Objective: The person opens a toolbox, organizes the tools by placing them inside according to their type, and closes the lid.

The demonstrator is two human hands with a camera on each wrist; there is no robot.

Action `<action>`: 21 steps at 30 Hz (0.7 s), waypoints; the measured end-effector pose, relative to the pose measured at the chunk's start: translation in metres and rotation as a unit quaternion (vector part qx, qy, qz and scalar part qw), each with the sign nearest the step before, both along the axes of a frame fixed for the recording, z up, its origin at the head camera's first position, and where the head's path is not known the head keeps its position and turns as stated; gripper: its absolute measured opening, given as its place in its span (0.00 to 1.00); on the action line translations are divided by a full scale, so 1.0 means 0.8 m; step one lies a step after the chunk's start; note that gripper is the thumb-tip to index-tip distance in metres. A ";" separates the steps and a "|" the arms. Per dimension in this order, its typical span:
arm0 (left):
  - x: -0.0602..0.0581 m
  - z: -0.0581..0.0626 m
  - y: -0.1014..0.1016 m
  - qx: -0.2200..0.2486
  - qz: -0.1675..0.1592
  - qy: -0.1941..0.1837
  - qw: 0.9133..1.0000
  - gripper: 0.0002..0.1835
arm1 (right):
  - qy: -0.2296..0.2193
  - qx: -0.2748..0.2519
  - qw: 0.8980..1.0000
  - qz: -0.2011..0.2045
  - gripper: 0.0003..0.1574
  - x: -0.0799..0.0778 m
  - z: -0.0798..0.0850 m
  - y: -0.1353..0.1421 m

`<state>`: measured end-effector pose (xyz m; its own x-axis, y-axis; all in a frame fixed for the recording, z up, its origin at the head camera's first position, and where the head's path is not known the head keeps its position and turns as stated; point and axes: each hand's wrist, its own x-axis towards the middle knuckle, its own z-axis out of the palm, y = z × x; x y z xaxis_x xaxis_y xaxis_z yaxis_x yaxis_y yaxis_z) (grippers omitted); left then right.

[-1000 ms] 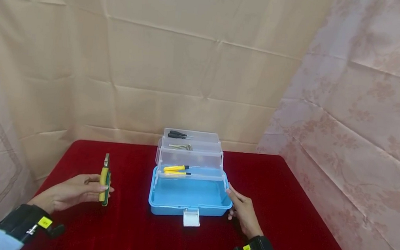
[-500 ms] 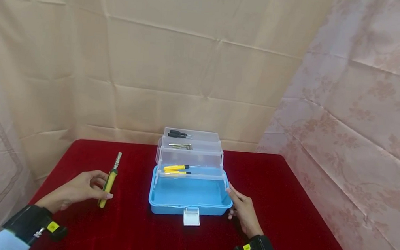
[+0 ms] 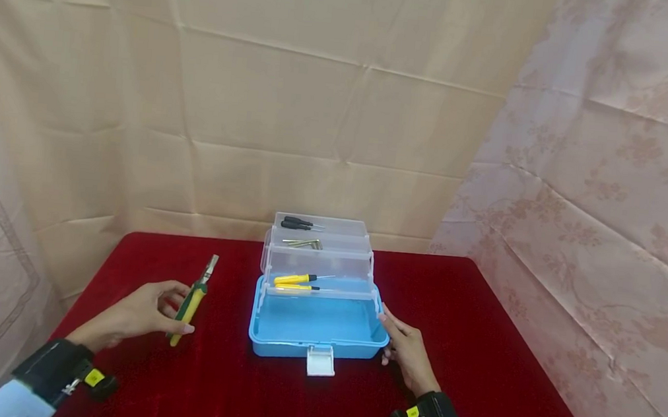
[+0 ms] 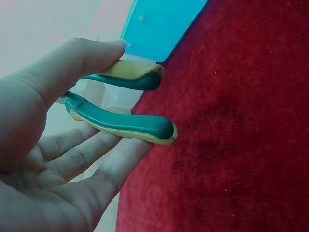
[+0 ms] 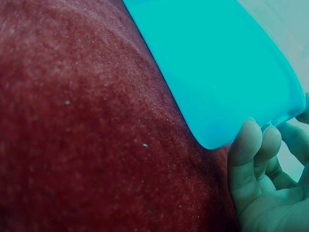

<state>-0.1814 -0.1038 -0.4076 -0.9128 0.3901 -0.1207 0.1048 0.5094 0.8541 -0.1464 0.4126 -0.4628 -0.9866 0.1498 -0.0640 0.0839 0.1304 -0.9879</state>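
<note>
In the head view my left hand (image 3: 143, 311) holds a pair of pliers (image 3: 193, 302) with yellow-green handles, left of the toolbox. Their metal nose points up and away. Seen from the left wrist, the two handles (image 4: 125, 121) stand apart, thumb on the upper one and fingers under the lower. A blue toolbox (image 3: 312, 326) stands open at the table's middle, its white latch (image 3: 320, 361) hanging at the front. My right hand (image 3: 410, 357) grips the box's right side, thumb at the rim. Fingertips (image 5: 246, 140) touch the blue wall in the right wrist view.
Clear stepped trays (image 3: 320, 263) rise behind the blue base. They carry yellow-handled screwdrivers (image 3: 294, 279), several hex keys (image 3: 306, 243) and black-handled screwdrivers (image 3: 297, 224). A red cloth covers the table (image 3: 476, 353). Beige curtains (image 3: 331, 102) hang behind it, with patterned fabric (image 3: 609, 193) at the right.
The left hand has moved slightly right, toward the toolbox, and has turned the pliers so their nose tilts to the right. The right hand and the box have stayed in place.
</note>
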 end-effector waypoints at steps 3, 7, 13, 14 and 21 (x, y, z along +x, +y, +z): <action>0.001 0.004 0.004 -0.006 -0.002 0.013 1.000 0.44 | 0.000 0.001 1.000 -0.001 0.38 0.000 0.000 0.000; 0.003 0.009 0.009 -0.013 -0.013 0.030 0.999 0.43 | 0.000 0.002 1.000 0.000 0.38 -0.001 0.001 0.000; 0.006 0.014 0.019 -0.023 -0.016 0.039 0.999 0.43 | 0.001 0.004 1.000 0.002 0.39 0.001 0.002 -0.001; 0.007 0.015 0.021 -0.025 -0.016 0.041 0.999 0.43 | 0.000 0.005 1.000 0.001 0.38 0.001 0.002 -0.002; 0.010 0.023 0.035 -0.054 -0.007 0.060 0.997 0.44 | -0.005 0.006 1.000 -0.008 0.35 0.001 0.000 -0.001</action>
